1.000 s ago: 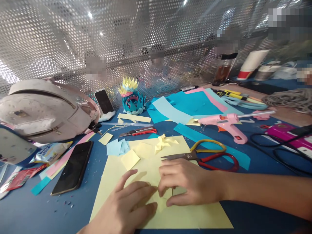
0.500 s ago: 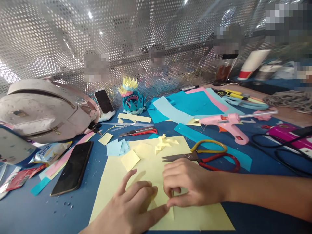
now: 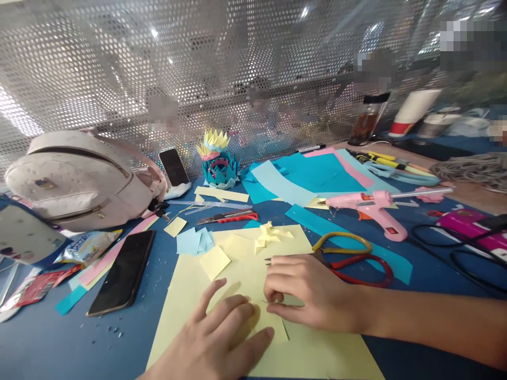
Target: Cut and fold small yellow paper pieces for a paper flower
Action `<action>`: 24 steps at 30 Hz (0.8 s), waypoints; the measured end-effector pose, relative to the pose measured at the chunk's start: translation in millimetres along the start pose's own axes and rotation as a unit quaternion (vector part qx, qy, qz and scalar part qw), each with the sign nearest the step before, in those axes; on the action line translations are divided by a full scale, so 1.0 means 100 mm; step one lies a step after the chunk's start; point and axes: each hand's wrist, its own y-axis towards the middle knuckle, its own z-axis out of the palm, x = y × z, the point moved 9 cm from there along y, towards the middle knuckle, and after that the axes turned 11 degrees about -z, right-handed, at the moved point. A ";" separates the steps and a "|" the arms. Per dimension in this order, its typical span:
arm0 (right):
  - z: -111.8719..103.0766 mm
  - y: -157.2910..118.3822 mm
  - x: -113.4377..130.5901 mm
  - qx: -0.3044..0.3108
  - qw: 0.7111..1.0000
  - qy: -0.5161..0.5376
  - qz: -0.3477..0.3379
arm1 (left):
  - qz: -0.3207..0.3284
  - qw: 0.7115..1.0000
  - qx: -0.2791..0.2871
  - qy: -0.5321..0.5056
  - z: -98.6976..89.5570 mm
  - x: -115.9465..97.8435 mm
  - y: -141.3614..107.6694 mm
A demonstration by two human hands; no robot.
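Observation:
A small yellow paper piece [image 3: 280, 328] lies on a large yellow sheet [image 3: 317, 353], mostly covered by my hands. My left hand [image 3: 222, 332] lies over it, fingers apart, thumb and fingertips touching down on the paper. Curled above its upper right part, my right hand [image 3: 304, 290] has thumb and forefinger pinched at the paper's edge; the fingertips hide much of that edge. Scissors with yellow and red handles [image 3: 366, 262] lie just behind my right hand, blades mostly covered. Small folded yellow pieces [image 3: 269, 237] and a yellow square [image 3: 215, 261] sit farther up the sheet.
Light blue squares [image 3: 194, 241] and a red cutter [image 3: 233, 216] lie behind the sheet. A pink glue gun [image 3: 372, 203] is at right, a black phone [image 3: 122, 272] at left. A paper flower-like model [image 3: 221, 169] and a backpack [image 3: 75, 179] stand farther back.
My right thumb has drawn slightly up and left, away from my left thumb. The small paper's visible corner is turned a little. The whole view has shifted slightly.

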 end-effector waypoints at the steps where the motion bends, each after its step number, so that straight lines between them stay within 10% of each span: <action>1: -0.01 0.00 0.01 -0.003 1.000 -0.002 -0.007 | 0.003 1.000 0.003 -0.003 0.00 0.00 0.00; 24: -0.03 -0.04 0.25 0.027 0.975 -0.129 -0.180 | 0.010 0.999 0.048 -0.006 0.04 0.04 -0.06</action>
